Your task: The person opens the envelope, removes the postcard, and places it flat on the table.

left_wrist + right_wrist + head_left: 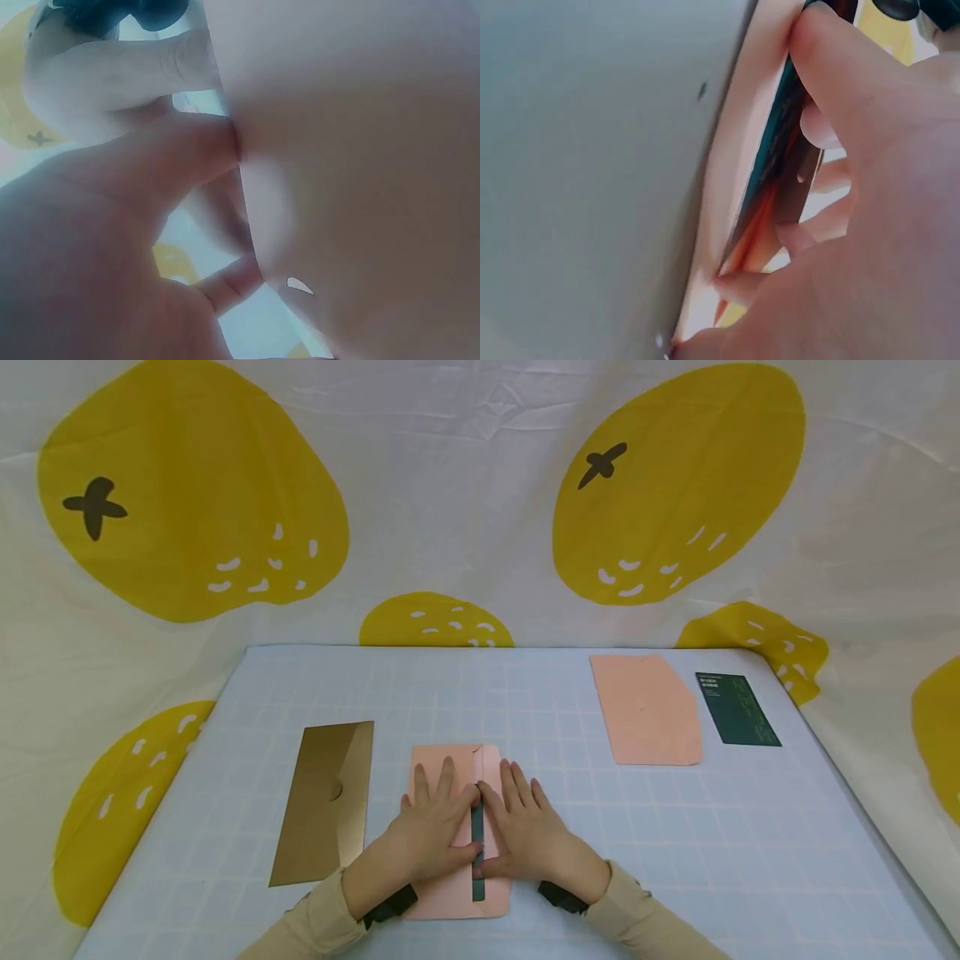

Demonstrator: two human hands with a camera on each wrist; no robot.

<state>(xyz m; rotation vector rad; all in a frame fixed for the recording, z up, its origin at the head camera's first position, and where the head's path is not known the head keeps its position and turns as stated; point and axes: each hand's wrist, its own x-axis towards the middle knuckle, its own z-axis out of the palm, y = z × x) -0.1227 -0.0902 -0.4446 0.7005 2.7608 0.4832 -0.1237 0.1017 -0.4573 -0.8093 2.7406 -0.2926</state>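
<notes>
A pink paper envelope lies upright on the table in front of me, its side panels folded inward. Between the panels shows a dark green strip, apparently a card inside. My left hand rests on the left panel with fingers spread, index finger and thumb at the strip's edge. On the narrower right panel, my right hand presses with mostly straight fingers, its index fingertip close to the left one. The right wrist view shows the green card in the gap beside the pink paper edge.
To the left lies a gold-brown envelope with a round mark. A second pink paper piece with slanted corners is at the back right, beside a dark green printed card. A white curtain with yellow fruit hangs behind the table.
</notes>
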